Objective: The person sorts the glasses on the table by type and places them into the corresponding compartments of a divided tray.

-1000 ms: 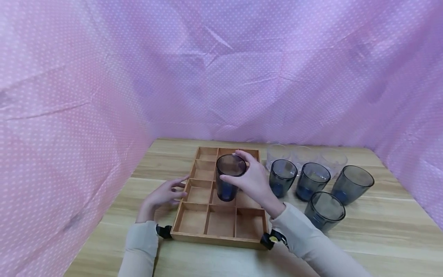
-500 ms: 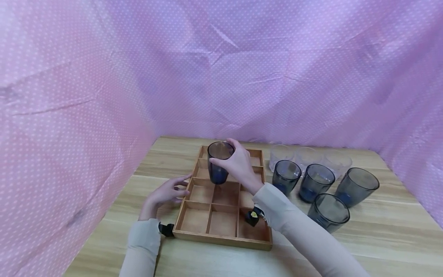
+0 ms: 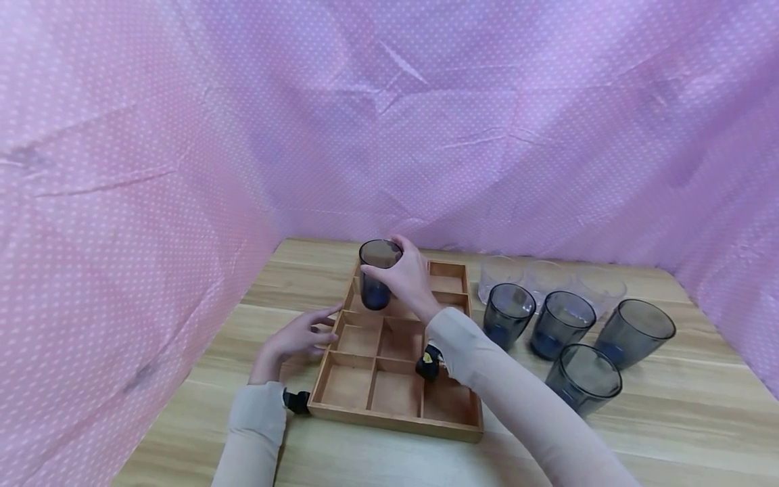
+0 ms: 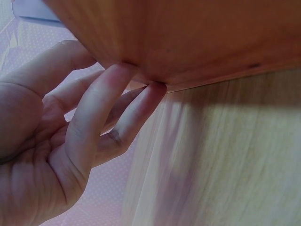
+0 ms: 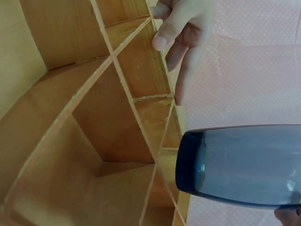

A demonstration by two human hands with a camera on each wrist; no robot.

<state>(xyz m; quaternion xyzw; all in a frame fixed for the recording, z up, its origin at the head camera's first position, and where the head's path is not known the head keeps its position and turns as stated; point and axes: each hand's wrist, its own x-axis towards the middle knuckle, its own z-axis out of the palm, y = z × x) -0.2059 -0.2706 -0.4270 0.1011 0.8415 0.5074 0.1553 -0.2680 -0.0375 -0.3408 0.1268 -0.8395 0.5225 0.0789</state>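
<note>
While your right hand (image 3: 410, 275) is gripping the likely slippery, fragile tumbler (image 3: 373, 287), suitably by its upper wall, above the tray (image 3: 395, 421), your left hand (image 3: 298, 336) is touching the tray's side, fingers relaxed.

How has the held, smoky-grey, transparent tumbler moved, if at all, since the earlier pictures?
Yes: against the brown rectangular wooden tray, the tumbler has moved forward and left, toward the tray's far left corner.
</note>
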